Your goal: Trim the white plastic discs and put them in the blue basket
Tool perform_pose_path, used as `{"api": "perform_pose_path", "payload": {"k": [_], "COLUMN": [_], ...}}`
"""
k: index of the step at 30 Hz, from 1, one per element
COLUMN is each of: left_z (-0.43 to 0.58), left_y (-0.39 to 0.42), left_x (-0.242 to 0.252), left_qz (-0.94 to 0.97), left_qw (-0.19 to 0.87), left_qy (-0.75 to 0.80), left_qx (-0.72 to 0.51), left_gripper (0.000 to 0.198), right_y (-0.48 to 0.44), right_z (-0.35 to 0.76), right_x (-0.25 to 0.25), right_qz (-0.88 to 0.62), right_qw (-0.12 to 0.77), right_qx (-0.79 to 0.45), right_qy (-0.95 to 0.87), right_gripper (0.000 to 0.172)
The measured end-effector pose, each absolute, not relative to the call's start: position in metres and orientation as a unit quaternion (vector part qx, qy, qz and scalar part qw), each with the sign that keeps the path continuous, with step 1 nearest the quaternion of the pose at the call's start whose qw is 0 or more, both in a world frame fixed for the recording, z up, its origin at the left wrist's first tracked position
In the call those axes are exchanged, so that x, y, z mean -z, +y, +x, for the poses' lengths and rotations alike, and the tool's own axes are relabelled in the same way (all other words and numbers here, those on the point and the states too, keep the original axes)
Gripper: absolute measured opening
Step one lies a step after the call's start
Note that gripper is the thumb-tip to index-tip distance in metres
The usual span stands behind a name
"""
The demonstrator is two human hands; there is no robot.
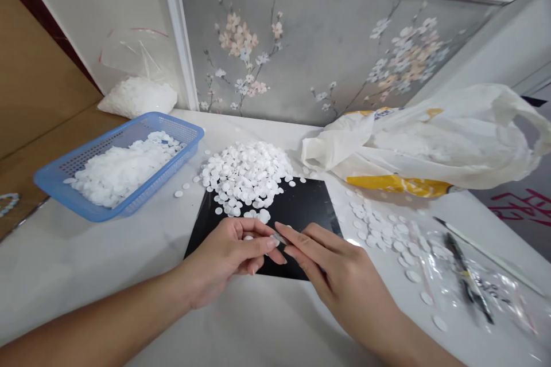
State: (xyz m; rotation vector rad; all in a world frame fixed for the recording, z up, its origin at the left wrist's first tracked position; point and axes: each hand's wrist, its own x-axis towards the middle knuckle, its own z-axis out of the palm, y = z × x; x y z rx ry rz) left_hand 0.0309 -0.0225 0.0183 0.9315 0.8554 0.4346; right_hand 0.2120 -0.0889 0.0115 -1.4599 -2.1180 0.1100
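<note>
My left hand (232, 255) is closed, thumb against forefinger, on a small round white disc (272, 242). Another bit of white shows between its curled fingers. My right hand (342, 266) meets it fingertip to fingertip, pinching a thin greyish piece too small to make out. Both hands are above the front part of a glossy black sheet (312, 198). Just beyond them, a heap of white discs (249, 175) covers the sheet's back left part and spills onto the white table (142, 275).
To the left stands a blue plastic basket (150, 198) with more white discs, a filled clear bag (138, 94) behind it. A white and yellow plastic bag (408, 152) lies back right. Loose discs (379, 229), a black pen (469, 278), white tweezers-like tool (486, 255) and clear packets are at right.
</note>
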Motion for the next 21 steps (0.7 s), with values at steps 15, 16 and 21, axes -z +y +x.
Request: {"api": "perform_pose_path", "payload": {"k": [15, 16, 21], "left_z": [0.0285, 0.0284, 0.0284], "left_y": [-0.0173, -0.0176, -0.0184], "left_x": [-0.0225, -0.0222, -0.0214], "left_qz": [0.446, 0.446, 0.445], "left_qw": [0.787, 0.787, 0.789], "left_qy": [0.398, 0.397, 0.395], "left_qx": [-0.154, -0.153, -0.154], "left_gripper": [0.018, 0.018, 0.020], "right_y": [-0.0890, -0.0891, -0.0891], "right_z": [0.2139, 0.2134, 0.2124], "right_x": [-0.0129, -0.0127, -0.0110], "right_qz": [-0.543, -0.540, -0.533], "right_qw": [0.284, 0.282, 0.281], "right_qx": [-0.083, -0.085, -0.083], "right_qy": [-0.786, -0.788, -0.793], "right_gripper": [0.034, 0.034, 0.035]}}
